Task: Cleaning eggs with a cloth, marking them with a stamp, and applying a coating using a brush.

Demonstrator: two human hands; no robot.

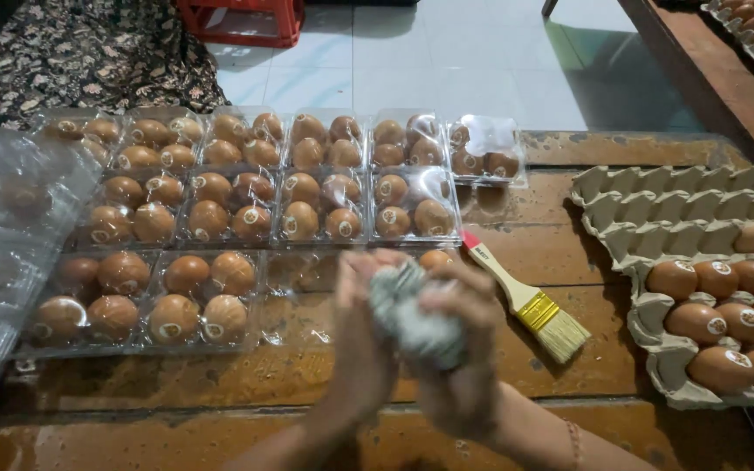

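My left hand (359, 340) and my right hand (464, 349) are pressed together over the wooden table (220, 384), both wrapped round a crumpled grey-white cloth (412, 314). A brown egg (435, 258) peeks out just above the cloth; whether a hand holds it is hidden by blur. Right behind my hands lies an open clear plastic egg box (298, 288) with empty cups.
Several clear plastic boxes of brown stickered eggs (246, 187) cover the table's left and back. A paintbrush (530, 301) with a pale handle lies to the right. A grey pulp egg tray (647, 209) holds brown eggs (717, 318) at far right. Stacked empty clear boxes (2, 253) stand left.
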